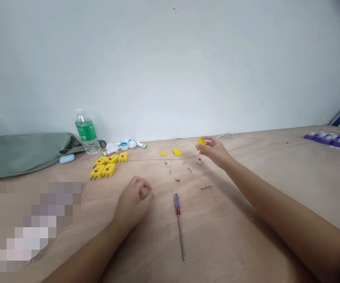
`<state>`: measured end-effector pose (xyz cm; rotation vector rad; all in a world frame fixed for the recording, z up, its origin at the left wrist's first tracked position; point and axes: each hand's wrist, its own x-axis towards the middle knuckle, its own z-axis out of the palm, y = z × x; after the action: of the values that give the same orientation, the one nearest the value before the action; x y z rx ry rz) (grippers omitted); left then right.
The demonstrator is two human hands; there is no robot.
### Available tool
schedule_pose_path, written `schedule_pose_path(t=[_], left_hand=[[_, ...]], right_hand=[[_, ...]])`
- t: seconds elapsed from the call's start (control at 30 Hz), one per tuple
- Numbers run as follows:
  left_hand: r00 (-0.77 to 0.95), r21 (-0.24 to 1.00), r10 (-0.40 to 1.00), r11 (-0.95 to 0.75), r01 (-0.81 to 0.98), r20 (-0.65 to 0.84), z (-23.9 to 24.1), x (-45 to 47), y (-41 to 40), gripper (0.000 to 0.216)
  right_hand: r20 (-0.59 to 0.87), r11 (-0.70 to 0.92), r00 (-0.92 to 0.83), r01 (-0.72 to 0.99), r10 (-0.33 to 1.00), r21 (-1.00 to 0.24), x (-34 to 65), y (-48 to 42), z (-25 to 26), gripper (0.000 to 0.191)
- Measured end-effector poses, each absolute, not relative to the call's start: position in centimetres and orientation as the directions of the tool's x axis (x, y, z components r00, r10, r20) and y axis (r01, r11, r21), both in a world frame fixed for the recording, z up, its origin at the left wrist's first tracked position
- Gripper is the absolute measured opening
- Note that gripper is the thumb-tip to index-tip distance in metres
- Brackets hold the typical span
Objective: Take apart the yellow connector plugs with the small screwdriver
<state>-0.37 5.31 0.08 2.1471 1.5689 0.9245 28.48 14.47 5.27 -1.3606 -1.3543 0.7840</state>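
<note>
My right hand is raised a little above the wooden table and pinches a small yellow connector with a thin white wire running left from it. My left hand rests on the table with its fingers curled in a loose fist; nothing shows in it. A screwdriver with a purple and red handle lies between my arms. Two yellow connector pieces, tiny screws and metal bits and a small red-topped part lie scattered in front of my hands.
Several yellow plugs lie in a group at the left. Behind them stand a water bottle, white tube fittings, a pale blue case and a green bag. Purple parts sit at the far right. A white wall rises behind.
</note>
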Motion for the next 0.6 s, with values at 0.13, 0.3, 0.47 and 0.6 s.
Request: schedule_pose_path(t=[0.13,0.3,0.47,0.6], left_hand=[[0.189,0.606,0.932,-0.346,0.716,0.309,0.0,-0.4,5.4,0.01],[0.197,0.585,0.919,-0.371,0.721,0.341,-0.1,-0.4,5.5,0.01],[0.199,0.551,0.907,-0.388,0.739,0.372,0.0,-0.2,5.3,0.011],[0.215,0.512,0.895,-0.405,0.757,0.39,0.2,0.1,4.7,0.012]], right_hand=[[0.243,0.145,0.124,0.524,0.962,-0.839,28.8,14.8,5.6,0.043],[0.202,0.176,-0.066,0.78,0.977,-0.601,27.3,17.8,6.0,0.033],[0.118,0.178,-0.145,0.916,0.982,-0.359,24.6,21.2,5.1,0.044],[0.027,0.141,-0.138,0.965,0.99,-0.22,23.5,22.2,4.4,0.032]])
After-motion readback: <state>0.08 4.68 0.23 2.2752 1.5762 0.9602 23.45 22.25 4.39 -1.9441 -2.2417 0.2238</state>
